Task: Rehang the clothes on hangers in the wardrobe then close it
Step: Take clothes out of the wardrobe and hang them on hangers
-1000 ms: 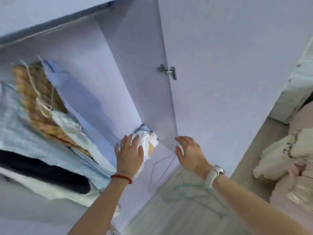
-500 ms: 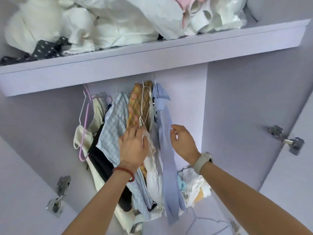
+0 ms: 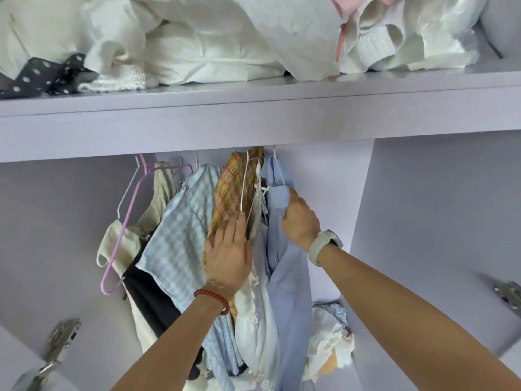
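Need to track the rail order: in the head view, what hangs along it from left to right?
Bare pink wire hanger → cream top → light-blue checked shirt → orange plaid garment under the left hand → plain pale-blue shirt gripped by the right hand.

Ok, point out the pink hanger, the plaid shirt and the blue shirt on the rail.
pink hanger (image 3: 126, 218): head view, its sloping arm.
plaid shirt (image 3: 229, 190): head view, upper front cloth.
blue shirt (image 3: 287, 292): head view, mid body panel.

A blue shirt (image 3: 284, 277) on a white hanger (image 3: 277, 172) is gripped at the collar by the right hand (image 3: 300, 221). The plaid garment (image 3: 234, 190) is pressed by the flat left hand (image 3: 228, 256). White bedding (image 3: 197, 46) is piled on the shelf (image 3: 253, 108).
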Motion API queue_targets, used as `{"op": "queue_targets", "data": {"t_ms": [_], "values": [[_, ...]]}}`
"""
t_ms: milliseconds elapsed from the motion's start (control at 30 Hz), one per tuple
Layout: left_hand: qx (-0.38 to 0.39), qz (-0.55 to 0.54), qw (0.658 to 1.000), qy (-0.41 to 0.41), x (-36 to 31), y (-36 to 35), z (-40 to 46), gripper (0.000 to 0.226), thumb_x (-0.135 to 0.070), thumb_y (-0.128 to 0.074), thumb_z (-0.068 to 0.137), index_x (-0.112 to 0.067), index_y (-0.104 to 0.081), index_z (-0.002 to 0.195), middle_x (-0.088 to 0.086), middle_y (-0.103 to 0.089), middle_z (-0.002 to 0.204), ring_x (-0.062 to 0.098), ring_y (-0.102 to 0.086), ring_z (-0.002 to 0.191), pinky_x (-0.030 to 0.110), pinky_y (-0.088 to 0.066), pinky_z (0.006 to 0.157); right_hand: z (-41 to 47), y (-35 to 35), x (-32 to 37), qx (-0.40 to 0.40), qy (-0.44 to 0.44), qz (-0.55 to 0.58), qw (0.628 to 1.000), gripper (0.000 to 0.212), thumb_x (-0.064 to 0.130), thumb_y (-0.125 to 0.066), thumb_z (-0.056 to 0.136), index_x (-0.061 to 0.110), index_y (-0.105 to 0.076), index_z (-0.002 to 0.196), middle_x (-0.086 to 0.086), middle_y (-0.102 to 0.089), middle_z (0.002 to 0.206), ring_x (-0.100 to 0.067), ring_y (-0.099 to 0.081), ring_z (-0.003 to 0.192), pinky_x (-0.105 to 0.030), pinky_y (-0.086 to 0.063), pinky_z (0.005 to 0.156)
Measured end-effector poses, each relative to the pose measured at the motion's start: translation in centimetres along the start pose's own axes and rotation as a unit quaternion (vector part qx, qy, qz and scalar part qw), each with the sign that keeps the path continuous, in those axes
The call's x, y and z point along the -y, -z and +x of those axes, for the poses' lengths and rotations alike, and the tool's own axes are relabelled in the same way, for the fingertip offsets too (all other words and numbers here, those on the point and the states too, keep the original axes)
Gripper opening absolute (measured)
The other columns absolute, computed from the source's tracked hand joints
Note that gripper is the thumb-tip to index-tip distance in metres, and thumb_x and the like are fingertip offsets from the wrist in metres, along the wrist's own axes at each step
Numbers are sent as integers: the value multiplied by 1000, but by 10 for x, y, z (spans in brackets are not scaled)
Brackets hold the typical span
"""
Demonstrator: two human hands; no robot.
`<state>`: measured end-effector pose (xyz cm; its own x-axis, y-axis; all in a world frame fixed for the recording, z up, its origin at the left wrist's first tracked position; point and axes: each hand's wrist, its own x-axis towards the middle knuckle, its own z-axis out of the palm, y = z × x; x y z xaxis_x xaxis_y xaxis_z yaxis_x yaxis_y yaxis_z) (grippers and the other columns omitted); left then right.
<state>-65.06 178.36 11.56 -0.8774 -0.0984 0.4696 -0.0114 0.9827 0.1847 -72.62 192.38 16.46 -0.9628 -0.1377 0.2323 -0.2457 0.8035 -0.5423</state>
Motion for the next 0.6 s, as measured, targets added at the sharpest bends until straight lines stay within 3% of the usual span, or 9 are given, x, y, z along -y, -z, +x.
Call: {"op": "queue_targets", "data": {"t_ms": [133, 333, 400, 467, 533, 600], "values": [[1, -11, 1000, 5, -3, -3, -2, 59, -30, -37, 95, -17, -12, 147, -1, -23, 152, 17, -26, 135, 38, -26, 100, 6, 2, -7, -39, 2, -21, 999, 28, 19, -35, 96, -2, -45, 113, -25, -59, 109, -41, -56, 98, -33, -33, 67], [17, -21, 999, 17, -6, -1, -2, 61, -31, -38, 94, -17, -11, 147, -2, -14, 155, 18, -17, 139, 41, -21, 106, -6, 20, -27, -130, -3, 71, 989, 28, 15, -36, 96, -3, -47, 113, -26, -61, 95, -43, -55, 90, -40, -42, 71], [-5, -27, 999, 17, -13, 3, -4, 60, -27, -47, 91, -15, -23, 145, 5, -20, 153, 24, -18, 140, 47, -20, 107, -22, 27, -42, -137, 14, 95, 986, 26, 14, -37, 96, -2, -49, 113, -18, -60, 78, -40, -55, 78, -37, -42, 66], [-70, -47, 996, -11, -24, 4, -8, 53, -18, -57, 84, -10, -44, 135, 14, -37, 145, 31, -29, 136, 53, -24, 104, -45, 31, -60, -133, 24, 110, 985, 24, 15, -40, 96, -1, -52, 109, 0, -48, 59, -30, -48, 64, -29, -30, 58], [-128, -82, 985, -76, -37, 1, -15, 42, -15, -53, 82, -9, -54, 123, 15, -47, 136, 31, -36, 132, 51, -28, 101, -73, 33, -80, -114, 20, 112, 987, 22, 15, -45, 95, 0, -55, 108, 8, -38, 53, -23, -40, 57, -26, -25, 55], [-124, -151, 970, -145, -53, -5, -24, 39, -17, -43, 84, -6, -56, 120, 16, -50, 132, 30, -40, 129, 45, -33, 101, -108, 33, -99, -79, 2, 108, 991, 21, 13, -49, 92, 4, -57, 110, 8, -35, 49, -15, -36, 50, -25, -26, 55]]}}
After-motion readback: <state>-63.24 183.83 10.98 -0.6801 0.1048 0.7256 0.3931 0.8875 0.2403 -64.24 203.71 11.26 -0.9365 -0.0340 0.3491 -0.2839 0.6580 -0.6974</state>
